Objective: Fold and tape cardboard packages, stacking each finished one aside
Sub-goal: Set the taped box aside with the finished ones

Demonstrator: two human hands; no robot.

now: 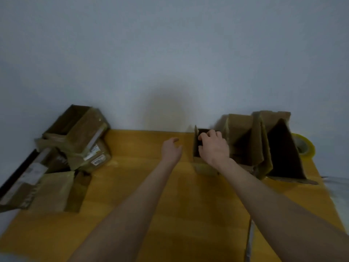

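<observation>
Where the table [143, 195] meets the wall, at its far left corner, I see a pile of taped boxes [75, 140], brown, glossy with clear tape, some with white labels, stacked crookedly on one another. Nearer the left edge lies another flat brown package [54, 191].

My left hand [171, 150] is stretched out over the middle of the table toward the far edge, palm turned inward, fingers loosely spread and holding nothing; whether it touches the wood I cannot tell.

Just to its right stands a small open box [197, 146], dull brown, upright near the far edge, one flap raised on its left side. My right hand [213, 146] is on it from above, fingers curled over the rim and into the dark opening, gripping the box's top.

Beyond that hand, toward the far right corner, folded cardboard pieces [264, 140] stand on edge, leaning against each other, with dark gaps between them. Behind them, at the right edge, sits a roll of yellowish tape [306, 146], partly hidden by the cardboard.
</observation>
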